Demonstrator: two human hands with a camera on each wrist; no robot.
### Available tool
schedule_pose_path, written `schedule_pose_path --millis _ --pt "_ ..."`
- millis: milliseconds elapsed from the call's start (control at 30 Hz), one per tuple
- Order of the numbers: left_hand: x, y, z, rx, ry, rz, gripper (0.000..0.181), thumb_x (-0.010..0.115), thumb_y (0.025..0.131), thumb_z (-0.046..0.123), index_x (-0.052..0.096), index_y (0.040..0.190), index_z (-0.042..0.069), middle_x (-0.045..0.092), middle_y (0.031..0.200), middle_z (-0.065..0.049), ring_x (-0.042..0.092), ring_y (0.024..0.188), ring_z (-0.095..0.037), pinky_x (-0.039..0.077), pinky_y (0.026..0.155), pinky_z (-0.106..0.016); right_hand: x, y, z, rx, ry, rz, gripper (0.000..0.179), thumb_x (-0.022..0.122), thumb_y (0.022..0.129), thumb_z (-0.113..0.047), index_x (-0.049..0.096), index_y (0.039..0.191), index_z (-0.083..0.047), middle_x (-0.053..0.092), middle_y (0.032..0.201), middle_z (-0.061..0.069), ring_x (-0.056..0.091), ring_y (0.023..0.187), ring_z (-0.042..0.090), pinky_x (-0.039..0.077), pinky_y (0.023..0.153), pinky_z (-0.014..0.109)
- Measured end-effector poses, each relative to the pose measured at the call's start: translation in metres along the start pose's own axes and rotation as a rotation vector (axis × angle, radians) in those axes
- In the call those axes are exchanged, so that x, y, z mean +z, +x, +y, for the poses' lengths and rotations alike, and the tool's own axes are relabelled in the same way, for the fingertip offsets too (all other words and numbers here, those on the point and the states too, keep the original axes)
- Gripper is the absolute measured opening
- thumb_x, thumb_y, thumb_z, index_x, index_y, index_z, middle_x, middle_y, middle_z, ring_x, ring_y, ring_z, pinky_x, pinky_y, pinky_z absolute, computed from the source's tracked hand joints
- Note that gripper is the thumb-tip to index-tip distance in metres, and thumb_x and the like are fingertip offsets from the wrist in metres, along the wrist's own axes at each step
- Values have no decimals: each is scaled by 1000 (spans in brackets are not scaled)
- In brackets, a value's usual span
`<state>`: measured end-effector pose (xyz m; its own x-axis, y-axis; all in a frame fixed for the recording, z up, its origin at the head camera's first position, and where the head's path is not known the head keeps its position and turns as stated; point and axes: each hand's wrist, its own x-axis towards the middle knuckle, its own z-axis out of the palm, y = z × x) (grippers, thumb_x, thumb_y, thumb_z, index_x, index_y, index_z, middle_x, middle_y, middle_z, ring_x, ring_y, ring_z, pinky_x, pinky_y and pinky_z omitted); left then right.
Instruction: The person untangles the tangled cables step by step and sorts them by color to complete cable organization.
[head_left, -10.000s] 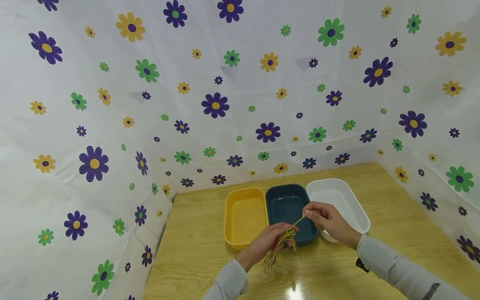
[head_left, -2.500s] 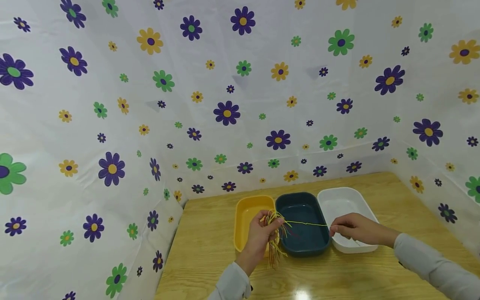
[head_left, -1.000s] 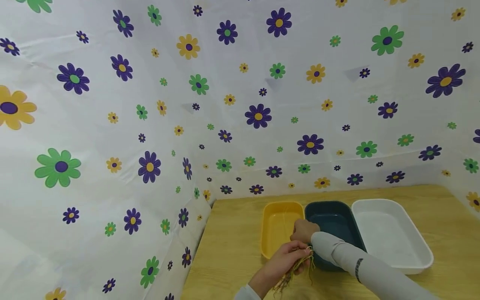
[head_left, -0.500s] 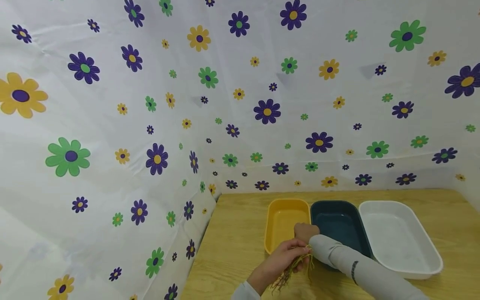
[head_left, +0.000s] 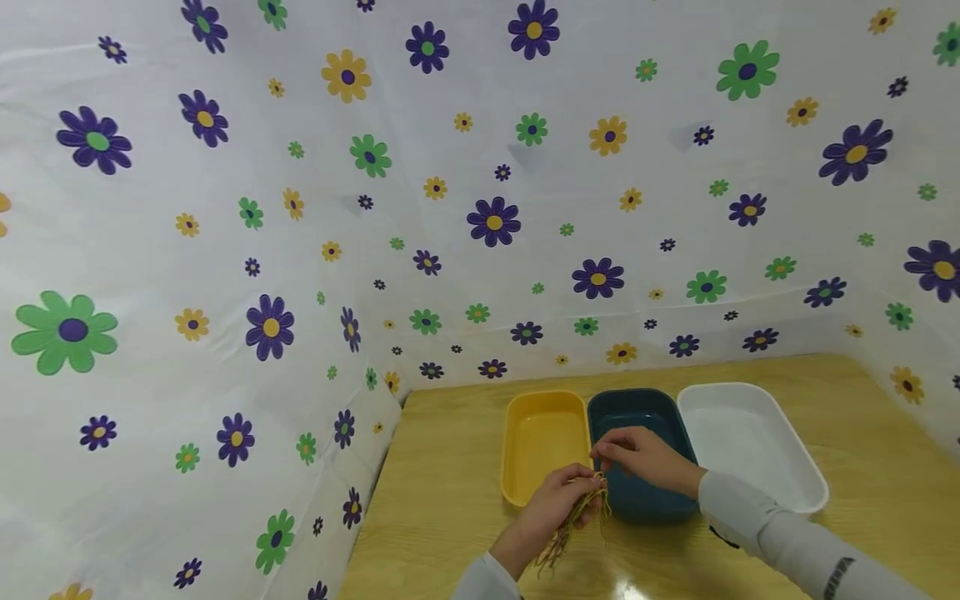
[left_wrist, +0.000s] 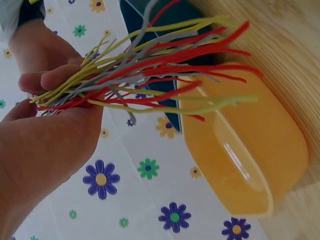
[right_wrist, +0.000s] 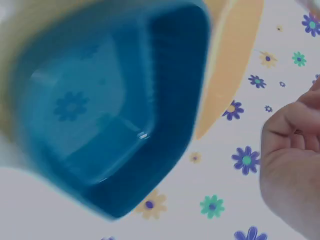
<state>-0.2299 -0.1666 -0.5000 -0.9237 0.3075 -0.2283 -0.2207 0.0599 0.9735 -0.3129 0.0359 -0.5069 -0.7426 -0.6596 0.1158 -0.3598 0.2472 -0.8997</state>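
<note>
My left hand grips a bundle of thin strings in front of the yellow tray. Red, yellow and grey strands fan out loosely past that hand in the left wrist view. Just above the bundle's top, over the border between the yellow and dark blue trays, is my right hand, its fingertips bunched close to the strand ends. In the right wrist view the right hand has curled fingers, with the tips hidden; I cannot tell whether they pinch a strand.
A yellow tray, a dark blue tray and a white tray stand side by side on the wooden table. Behind and to the left rises a white cloth printed with flowers.
At 2.5 s ago my right hand drew one yellow string out to the right. It then reached over the yellow tray, and is now back by the bundle, which my left hand kept hold of.
</note>
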Motion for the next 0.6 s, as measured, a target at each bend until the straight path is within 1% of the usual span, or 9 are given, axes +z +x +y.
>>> schedule_pose_path --millis 100,133,200,267,333,400,467,500,600 --pt "15 13 0 4 -5 -20 20 58 106 24 64 109 6 64 82 -2 47 58 -10 38 54 -23 -16 -35 5 10 40 -23 28 54 110 -22 72 118 -1 74 107 12 64 79 13 55 73 31" --pt "15 14 1 4 -6 -14 19 58 106 24 64 109 6 63 82 -2 47 58 -11 38 55 -23 -17 -40 6 15 48 -32 28 55 109 -23 71 118 -2 73 109 12 65 82 12 56 75 32" --pt "18 16 2 8 -9 -7 18 59 105 23 63 107 6 63 82 -3 47 59 -10 40 56 -24 -18 -50 7 31 53 -31 26 58 108 -24 70 117 -3 72 110 13 66 84 11 56 76 31" --pt "22 19 3 9 -18 -9 17 60 105 22 63 105 5 63 82 -4 48 60 -10 42 58 -24 -19 -58 8 20 53 -11 24 61 107 -23 69 117 -3 72 110 14 67 88 11 57 78 31" --pt "27 23 4 4 -10 -18 17 61 104 23 63 105 6 63 82 -4 49 60 -10 43 59 -24 -21 -63 7 7 44 22 23 60 107 -24 67 118 -5 70 112 13 68 94 11 57 80 31" --pt "33 27 4 1 11 -41 17 61 104 23 65 105 6 64 83 -3 50 61 -10 43 59 -24 -24 -66 6 -16 47 50 23 57 109 -23 66 121 -5 69 117 15 68 100 13 58 85 33" --pt "38 30 4 5 38 -88 18 61 105 24 65 107 7 65 84 -2 50 62 -10 43 59 -24 -28 -68 5 -33 52 63 26 52 111 -22 66 123 -4 68 121 16 68 109 15 57 92 36" --pt "41 32 4 12 50 -125 18 60 105 24 65 108 6 64 86 -2 50 63 -11 42 59 -24 -31 -69 5 -35 50 59 28 50 111 -22 67 124 -3 69 123 16 68 111 14 57 94 35" --pt "39 30 5 34 79 -247 18 57 108 20 63 112 4 64 90 -2 50 67 -11 39 59 -24 -32 -64 5 -42 86 -23 32 46 113 -21 69 126 -2 70 124 15 68 112 12 55 96 32"
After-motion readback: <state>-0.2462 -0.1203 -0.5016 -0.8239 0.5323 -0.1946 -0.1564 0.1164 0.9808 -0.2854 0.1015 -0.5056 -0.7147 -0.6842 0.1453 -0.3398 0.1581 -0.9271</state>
